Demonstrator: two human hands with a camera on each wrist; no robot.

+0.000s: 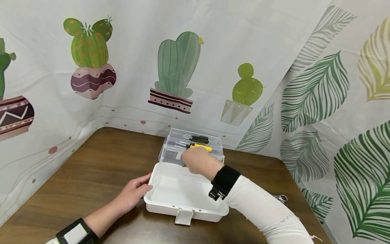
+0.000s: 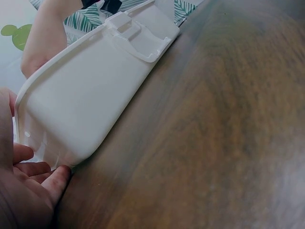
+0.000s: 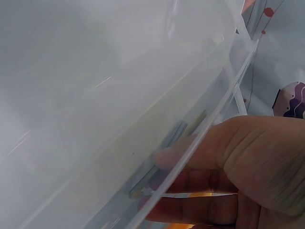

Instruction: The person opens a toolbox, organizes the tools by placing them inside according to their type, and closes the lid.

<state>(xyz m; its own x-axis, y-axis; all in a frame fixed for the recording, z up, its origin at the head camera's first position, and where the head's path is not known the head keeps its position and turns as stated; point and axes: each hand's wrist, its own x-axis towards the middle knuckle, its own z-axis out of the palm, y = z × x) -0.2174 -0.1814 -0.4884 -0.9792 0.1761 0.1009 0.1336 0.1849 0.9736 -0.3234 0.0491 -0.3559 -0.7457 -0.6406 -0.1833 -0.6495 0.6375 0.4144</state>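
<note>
A white toolbox (image 1: 182, 189) lies opened on the table, its front latch hanging down. My left hand (image 1: 135, 192) holds the toolbox's left side, thumb at the rim; in the left wrist view, the fingers (image 2: 56, 180) touch its lower outer wall. My right hand (image 1: 199, 161) reaches into the front clear compartment tray (image 1: 167, 156) behind the box. There, in the right wrist view, its thumb and fingers pinch a thin grey metal rod (image 3: 177, 133), partly hidden by the translucent wall. A brass-coloured rod (image 3: 199, 119) lies beside it.
Yellow-handled screwdrivers (image 1: 203, 147) lie in the middle tray, black-handled screwdrivers (image 1: 199, 139) in the rear one. A metal wrench (image 1: 282, 198) rests on the brown table (image 1: 122, 156), partly behind the right sleeve. A cactus-print cloth (image 1: 131, 67) hangs behind the table.
</note>
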